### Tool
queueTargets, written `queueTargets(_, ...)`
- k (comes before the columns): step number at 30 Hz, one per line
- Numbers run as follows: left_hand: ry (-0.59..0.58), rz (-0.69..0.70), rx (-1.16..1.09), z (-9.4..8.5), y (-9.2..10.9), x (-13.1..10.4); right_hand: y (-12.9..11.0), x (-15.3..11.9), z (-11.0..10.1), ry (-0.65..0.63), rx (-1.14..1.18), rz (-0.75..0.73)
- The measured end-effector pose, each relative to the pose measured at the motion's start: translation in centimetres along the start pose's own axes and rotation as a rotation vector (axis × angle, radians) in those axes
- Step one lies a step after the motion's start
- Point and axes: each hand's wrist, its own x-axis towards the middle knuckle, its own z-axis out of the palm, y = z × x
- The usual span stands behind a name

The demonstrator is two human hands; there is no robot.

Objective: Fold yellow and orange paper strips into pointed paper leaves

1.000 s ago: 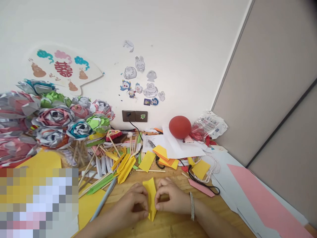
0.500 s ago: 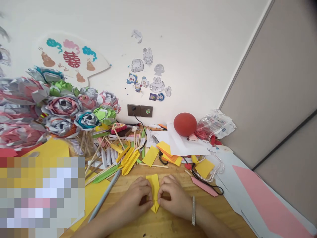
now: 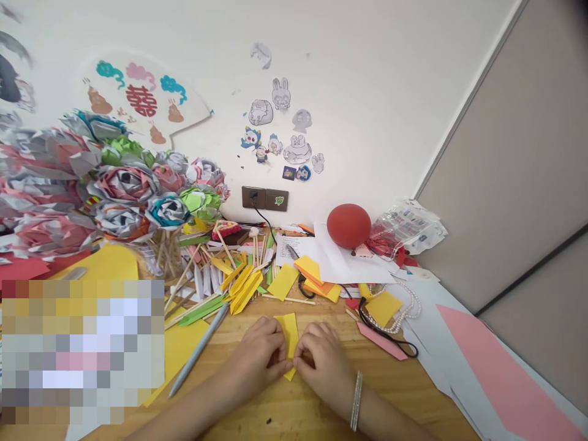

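Note:
A narrow piece of yellow paper (image 3: 289,331) lies between my two hands, just above the wooden table (image 3: 257,416) or on it. My left hand (image 3: 263,349) pinches its left edge with thumb and fingers. Opposite, my right hand (image 3: 319,355) is closed on the right edge, the thumb tips nearly meeting near the paper's lower end. Fingers cover part of both edges. A silvery bracelet (image 3: 356,401) circles my right wrist. Beyond the hands lie folded yellow paper strips (image 3: 245,288) and a loose yellow paper piece (image 3: 282,282).
Paper flowers (image 3: 126,184) crowd the left back. Scissors (image 3: 301,286) lie partly under orange and yellow papers. A red balloon (image 3: 349,225) rests at the back, a pearl string (image 3: 417,306) to the right. A grey pen (image 3: 197,352) lies left; large white and pink sheets (image 3: 496,361) cover the right.
The paper's lower end showed a pointed shape with folded flaps before; now it looks narrower and blunter. Both hands still grip it, the thumbs closer together. The view has shifted slightly.

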Motion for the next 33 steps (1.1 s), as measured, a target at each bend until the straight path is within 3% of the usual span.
queueTargets(3,0.003,-0.002,0.001,-0.1,0.1,0.0,0.2,0.0,-0.7,0.020,0.018,-0.050)
queueTargets(5,-0.007,-0.005,-0.003,-0.1,0.1,-0.1,0.4,0.0,-1.7,-0.008,0.034,-0.204)
queueTargets(8,0.004,-0.024,-0.015,-0.3,0.2,-0.2,0.8,-0.2,-3.0,-0.145,-0.077,-0.559)
queueTargets(10,0.008,-0.039,-0.023,-0.4,0.3,-0.2,0.8,-0.4,-3.4,-0.198,-0.174,-0.653)
queueTargets(18,-0.041,-0.064,-0.028,-0.8,0.7,-0.1,0.6,-0.8,-2.8,-0.343,-0.285,-0.654)
queueTargets(25,-0.051,-0.081,-0.023,-1.3,1.2,-0.2,1.5,0.0,-4.5,-0.351,-0.306,-0.502)
queueTargets(28,-0.041,-0.086,-0.030,-1.1,1.0,-0.3,1.4,0.1,-5.4,-0.298,-0.330,-0.444)
queueTargets(30,-0.026,-0.081,-0.031,-0.9,0.9,-0.3,1.1,0.0,-5.4,-0.290,-0.296,-0.468)
queueTargets(33,0.001,-0.101,-0.016,-0.8,0.8,-0.3,0.8,-0.5,-4.7,-0.383,-0.191,-0.553)
